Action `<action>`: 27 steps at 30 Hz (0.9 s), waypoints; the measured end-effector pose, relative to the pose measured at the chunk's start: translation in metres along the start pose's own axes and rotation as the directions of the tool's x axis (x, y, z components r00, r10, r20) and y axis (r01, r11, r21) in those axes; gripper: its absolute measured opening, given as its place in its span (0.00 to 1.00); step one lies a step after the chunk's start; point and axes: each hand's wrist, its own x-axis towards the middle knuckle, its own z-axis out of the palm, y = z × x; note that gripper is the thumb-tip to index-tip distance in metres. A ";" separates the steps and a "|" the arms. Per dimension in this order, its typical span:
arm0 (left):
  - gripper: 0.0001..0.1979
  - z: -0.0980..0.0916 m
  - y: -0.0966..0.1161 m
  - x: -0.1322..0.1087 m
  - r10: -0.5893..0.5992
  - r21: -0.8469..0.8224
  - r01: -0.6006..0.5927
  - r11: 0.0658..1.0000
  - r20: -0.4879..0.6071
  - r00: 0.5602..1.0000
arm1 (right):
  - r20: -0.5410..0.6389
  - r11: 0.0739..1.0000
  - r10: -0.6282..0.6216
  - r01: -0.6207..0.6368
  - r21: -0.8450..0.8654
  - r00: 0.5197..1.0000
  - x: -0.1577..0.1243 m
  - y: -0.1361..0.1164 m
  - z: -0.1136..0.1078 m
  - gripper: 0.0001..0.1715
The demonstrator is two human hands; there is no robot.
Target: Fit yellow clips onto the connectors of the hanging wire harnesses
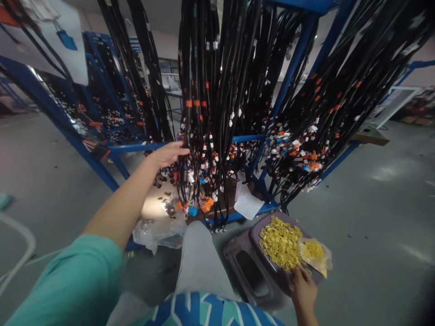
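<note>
My left hand (170, 154) reaches forward with its fingers stretched out, touching or just beside a hanging bundle of black wire harnesses (195, 131). White, orange and blue connectors (206, 204) hang at the harness ends below it. Low on the right, my right hand (303, 287) is at the near edge of a pile of small yellow plastic clips (280, 242). Its fingertips are pinched together among the clips; what they hold is too small to make out. The pile lies on a dark stool (256, 233), beside a clear plastic bag (316, 254) with more yellow clips.
A blue metal rack (249, 138) carries the harnesses, with another thick bundle (306, 131) slanting down at the right. White paper (248, 201) lies at the rack's base. A clear plastic sheet (159, 233) is on the floor near my knee. More racks stand behind at the left.
</note>
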 end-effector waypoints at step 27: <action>0.12 0.036 0.037 -0.082 -0.236 -0.164 0.220 0.962 -0.085 0.968 | 0.951 0.956 -0.291 -0.080 0.284 -0.101 -0.194 -0.225 0.218 0.12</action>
